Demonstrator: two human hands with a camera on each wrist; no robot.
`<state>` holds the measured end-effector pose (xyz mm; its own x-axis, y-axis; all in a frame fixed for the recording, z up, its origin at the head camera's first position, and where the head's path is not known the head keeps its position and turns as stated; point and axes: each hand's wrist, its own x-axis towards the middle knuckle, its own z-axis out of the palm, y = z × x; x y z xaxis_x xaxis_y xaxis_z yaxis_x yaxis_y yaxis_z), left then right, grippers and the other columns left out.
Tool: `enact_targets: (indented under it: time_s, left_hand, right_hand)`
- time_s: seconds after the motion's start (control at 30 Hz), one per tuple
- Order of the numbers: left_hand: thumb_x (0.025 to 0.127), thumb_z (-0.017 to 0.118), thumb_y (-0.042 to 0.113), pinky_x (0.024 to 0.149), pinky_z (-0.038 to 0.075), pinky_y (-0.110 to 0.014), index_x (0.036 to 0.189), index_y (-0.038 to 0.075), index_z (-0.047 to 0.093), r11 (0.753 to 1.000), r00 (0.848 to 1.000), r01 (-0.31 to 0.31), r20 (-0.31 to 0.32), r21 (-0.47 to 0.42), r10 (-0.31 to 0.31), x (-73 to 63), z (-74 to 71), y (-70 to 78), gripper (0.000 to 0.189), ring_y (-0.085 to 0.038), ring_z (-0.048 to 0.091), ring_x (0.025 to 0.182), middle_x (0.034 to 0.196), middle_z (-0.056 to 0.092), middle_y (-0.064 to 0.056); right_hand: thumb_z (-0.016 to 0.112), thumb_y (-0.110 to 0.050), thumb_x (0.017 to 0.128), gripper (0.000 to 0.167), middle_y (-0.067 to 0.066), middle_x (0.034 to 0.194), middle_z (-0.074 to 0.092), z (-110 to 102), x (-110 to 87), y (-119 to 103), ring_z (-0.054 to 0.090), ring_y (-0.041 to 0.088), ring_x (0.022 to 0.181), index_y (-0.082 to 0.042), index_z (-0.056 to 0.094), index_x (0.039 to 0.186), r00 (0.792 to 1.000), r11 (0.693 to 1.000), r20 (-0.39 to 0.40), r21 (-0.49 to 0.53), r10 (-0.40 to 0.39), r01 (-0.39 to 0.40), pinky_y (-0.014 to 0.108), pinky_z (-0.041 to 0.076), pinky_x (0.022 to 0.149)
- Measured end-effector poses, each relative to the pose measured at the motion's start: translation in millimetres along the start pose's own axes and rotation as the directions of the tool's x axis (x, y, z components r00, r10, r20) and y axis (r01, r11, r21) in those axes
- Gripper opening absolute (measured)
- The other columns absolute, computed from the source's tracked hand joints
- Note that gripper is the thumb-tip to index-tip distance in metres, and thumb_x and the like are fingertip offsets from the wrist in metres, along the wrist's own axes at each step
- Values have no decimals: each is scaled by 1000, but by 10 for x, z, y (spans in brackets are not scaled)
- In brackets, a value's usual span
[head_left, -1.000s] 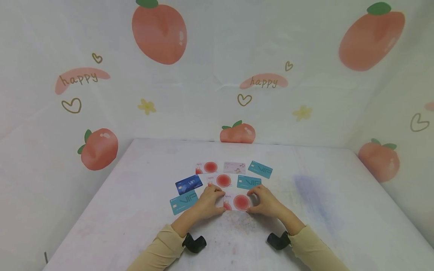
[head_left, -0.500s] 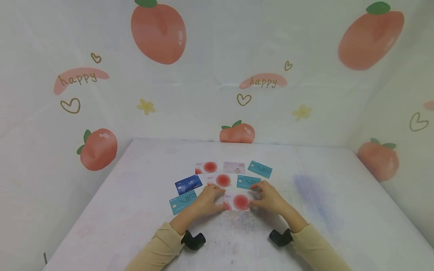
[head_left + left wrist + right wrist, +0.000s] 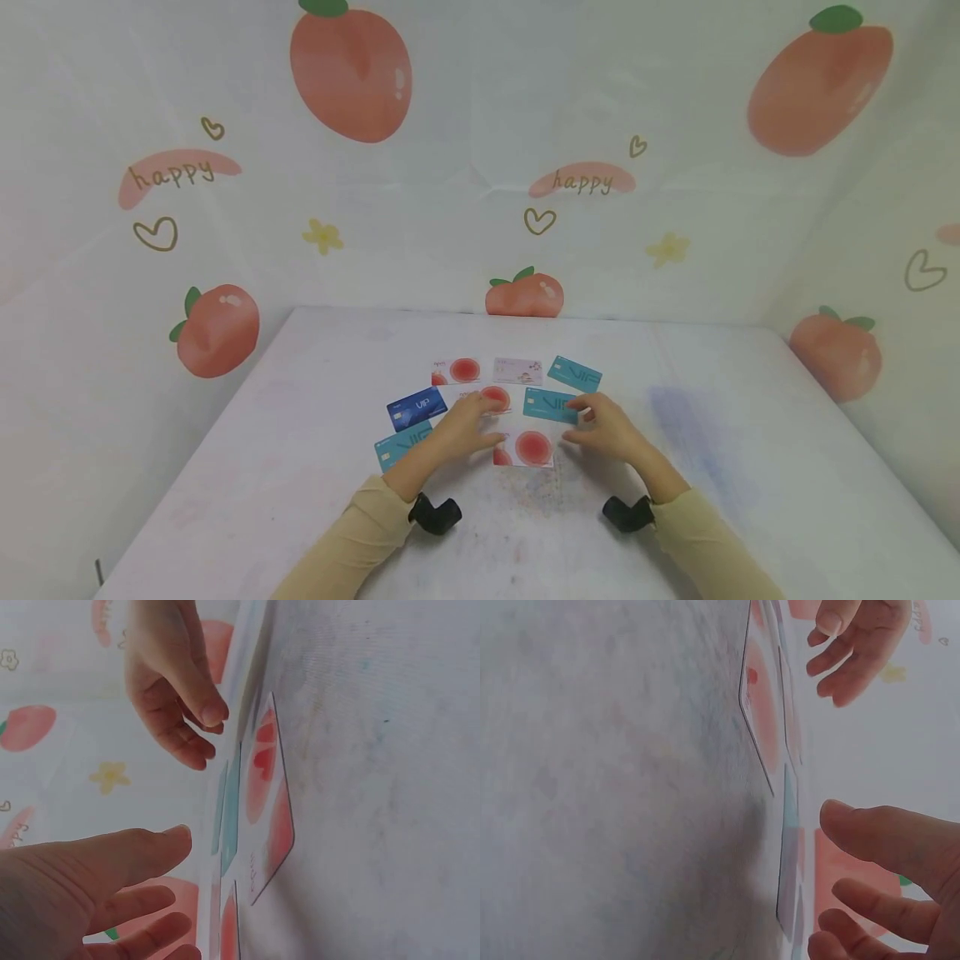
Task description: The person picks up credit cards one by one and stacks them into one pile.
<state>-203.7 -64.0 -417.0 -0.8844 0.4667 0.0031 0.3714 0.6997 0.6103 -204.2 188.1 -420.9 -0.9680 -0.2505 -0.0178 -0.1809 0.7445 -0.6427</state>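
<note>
Left hand (image 3: 461, 427) at 10 o'clock, right hand (image 3: 610, 429) at 2 of red-circle card (image 3: 529, 448), both hands loosely spread, holding nothing.

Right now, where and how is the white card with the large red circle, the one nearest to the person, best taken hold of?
Probably hold the white card by its two short edges, left hand from the left, right hand from the right: it lies thin and flat on the table, and those edges face the hands.
</note>
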Motion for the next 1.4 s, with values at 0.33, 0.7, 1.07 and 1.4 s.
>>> enact_targets:
  time_s: [0.33,0.7,1.07,1.4]
  left_hand:
    - [82,71,23,97,46,-42,127,4,55,1000,1000,3,3,-2,-3,241,8,38,51,-27,53,110,119,58,-14]
    - [80,73,24,94,47,-39,126,6,56,999,998,52,23,-16,-52,494,48,34,52,-24,54,105,117,59,-13]
    - [77,76,22,82,49,-31,124,7,59,997,997,75,19,-5,-74,633,109,42,52,-19,51,91,114,60,-13]
    - [77,76,21,84,46,-32,123,7,60,998,999,52,-3,23,-52,700,194,6,51,-20,52,95,111,60,-13]
  right_hand:
    - [75,-19,76,48,18,110,58,-13,91,143,54,25,94,2,58,116,996,997,12,2,83,-83,40,50,83]
    - [75,-19,76,51,19,111,58,-24,154,171,54,26,95,2,56,118,989,990,14,-1,144,-144,38,51,82]
    - [77,-26,74,56,22,106,57,-53,224,193,53,29,89,5,55,115,994,995,23,3,105,-105,34,51,76]
    - [77,-19,74,55,21,111,58,-20,287,193,53,26,92,6,54,118,989,990,38,-5,140,-140,38,50,80]
